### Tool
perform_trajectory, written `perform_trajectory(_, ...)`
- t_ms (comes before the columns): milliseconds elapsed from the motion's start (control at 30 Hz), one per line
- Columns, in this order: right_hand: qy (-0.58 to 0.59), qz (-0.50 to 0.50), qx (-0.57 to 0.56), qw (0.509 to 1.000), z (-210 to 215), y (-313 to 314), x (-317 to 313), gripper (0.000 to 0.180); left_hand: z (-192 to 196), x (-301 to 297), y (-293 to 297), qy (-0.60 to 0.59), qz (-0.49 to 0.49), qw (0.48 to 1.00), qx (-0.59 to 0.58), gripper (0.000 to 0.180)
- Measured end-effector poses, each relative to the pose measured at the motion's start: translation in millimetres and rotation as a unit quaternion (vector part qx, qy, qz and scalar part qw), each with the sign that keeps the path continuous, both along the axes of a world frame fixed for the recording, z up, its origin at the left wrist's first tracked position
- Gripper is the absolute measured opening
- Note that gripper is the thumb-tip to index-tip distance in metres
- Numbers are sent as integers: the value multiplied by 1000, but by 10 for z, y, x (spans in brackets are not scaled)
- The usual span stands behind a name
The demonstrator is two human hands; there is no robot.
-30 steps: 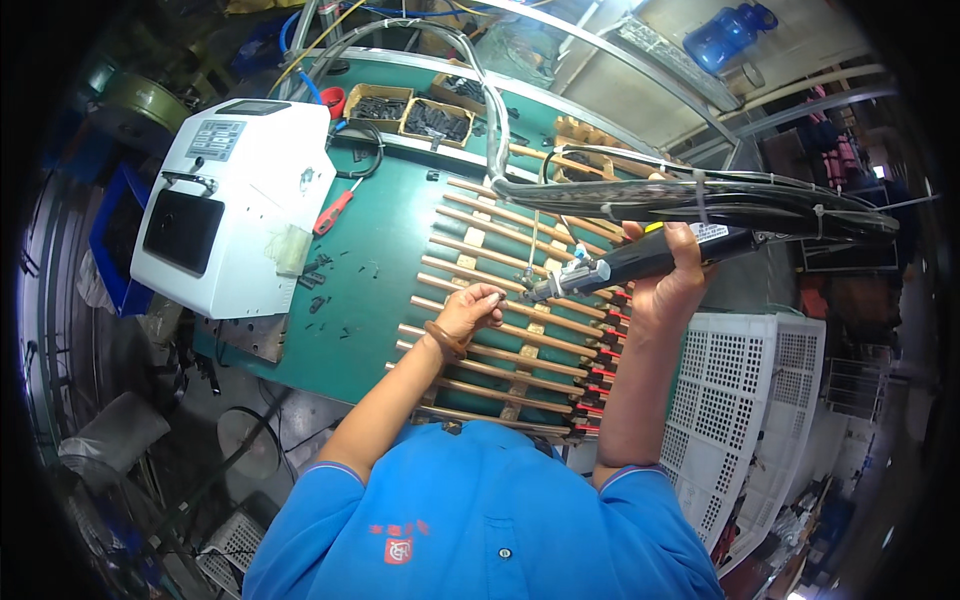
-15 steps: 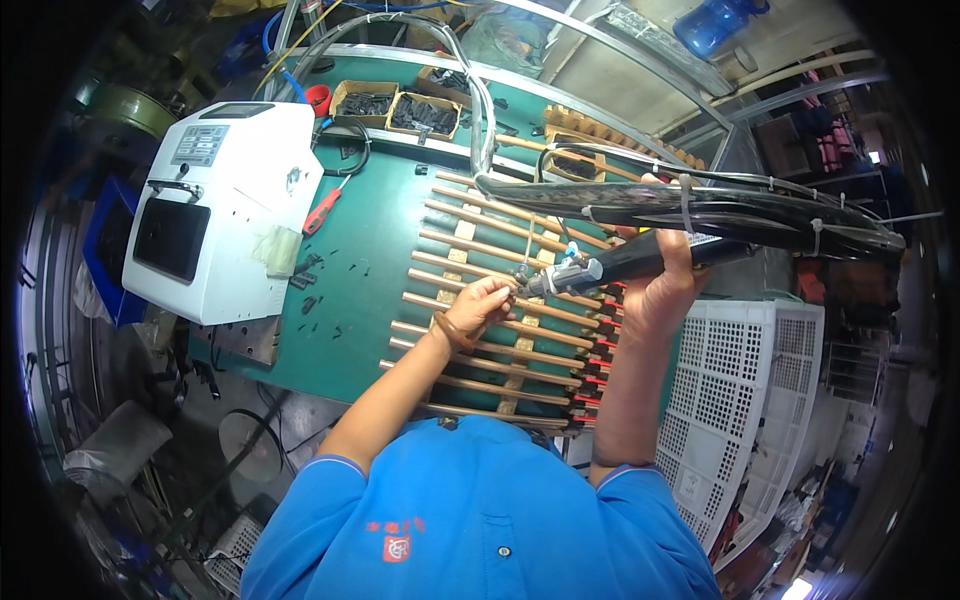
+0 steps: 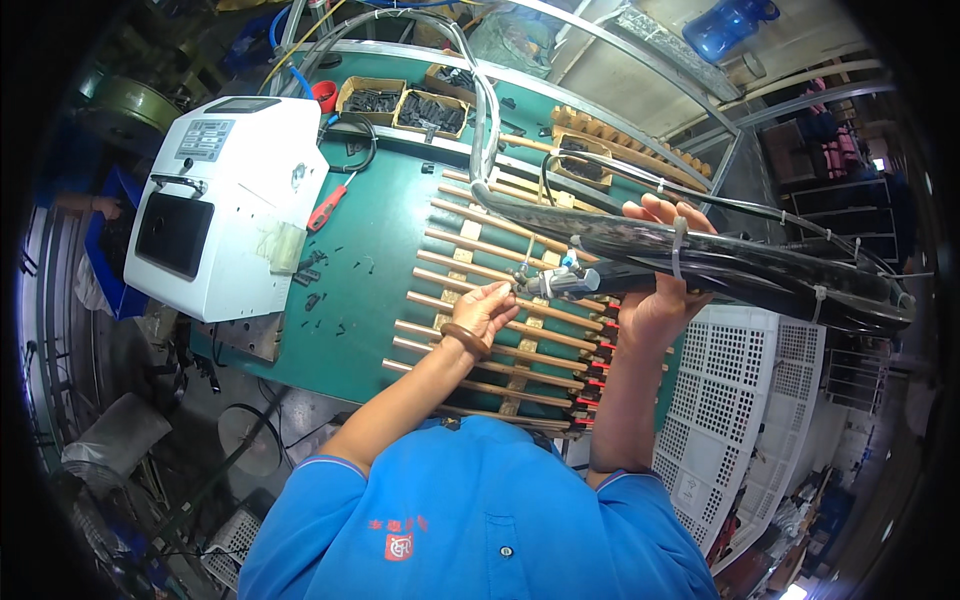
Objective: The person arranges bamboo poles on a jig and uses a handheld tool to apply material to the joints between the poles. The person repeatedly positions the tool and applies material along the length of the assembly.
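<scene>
My right hand grips a black hand tool with a metal nozzle that points left, fed by a thick black hose bundle. My left hand pinches something small right at the nozzle tip, over a wooden rack of long slats with red-tipped parts along its right end. The rack lies on a green worktable. A bracelet sits on my left wrist.
A white boxy machine stands at the table's left. Cardboard trays of small black parts sit at the back, a red-handled tool beside the machine. White perforated crates stand to the right. Cables hang overhead.
My right hand has brought the tool leftward and lower, so its nozzle now meets my left hand's fingertips over the rack. The view has tilted a little.
</scene>
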State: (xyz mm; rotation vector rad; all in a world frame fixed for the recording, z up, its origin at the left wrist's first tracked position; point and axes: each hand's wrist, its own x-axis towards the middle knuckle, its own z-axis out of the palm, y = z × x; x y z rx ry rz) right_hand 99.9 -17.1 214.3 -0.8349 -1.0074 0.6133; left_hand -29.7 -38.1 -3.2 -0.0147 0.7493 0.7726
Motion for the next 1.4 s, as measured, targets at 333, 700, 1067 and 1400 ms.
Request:
perform_trajectory(333,4,-14,-19,1000,2,164,138,42,-170,88,143,-66,-63,993,71,23)
perform_trajectory(700,-60,-161,-73,982,-179,473,1070,29,-132,-740,1142,361,69,899,236,22)
perform_trajectory(1067,-103,-237,-60,964,-132,575,1370,32,-142,-429,3358,826,-174,279,458,53)
perform_trajectory(1400,-72,-205,-73,973,-237,466,1152,28,-358,-459,3554,783,-245,302,486,43)
